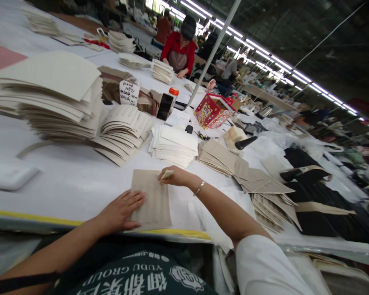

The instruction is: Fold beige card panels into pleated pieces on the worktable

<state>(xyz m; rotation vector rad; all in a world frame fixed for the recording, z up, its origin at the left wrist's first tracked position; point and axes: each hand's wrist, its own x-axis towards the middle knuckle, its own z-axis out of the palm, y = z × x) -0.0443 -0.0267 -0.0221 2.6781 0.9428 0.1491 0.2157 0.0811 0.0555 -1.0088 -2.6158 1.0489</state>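
Note:
A beige rectangular panel point(152, 205) with faint stripes lies flat on the white table, close to its front edge. My left hand point(121, 211) rests flat on the panel's left side, fingers stretched out and holding nothing. Over the panel's upper right corner, my right hand point(176, 176) is closed around a small cream-coloured flat piece point(167, 174); its exact kind does not show. Just beyond the panel sits a stack of white sheets point(175, 141). To the right of that lie fanned beige panels point(223, 155).
Tall piles of beige cut pieces point(49, 90) stand at the left, with a smaller pile point(123, 127) beside them. Farther back are a phone point(165, 106), a red patterned box point(213, 110) and a metal pole point(213, 53). A person in red point(181, 53) works across the table.

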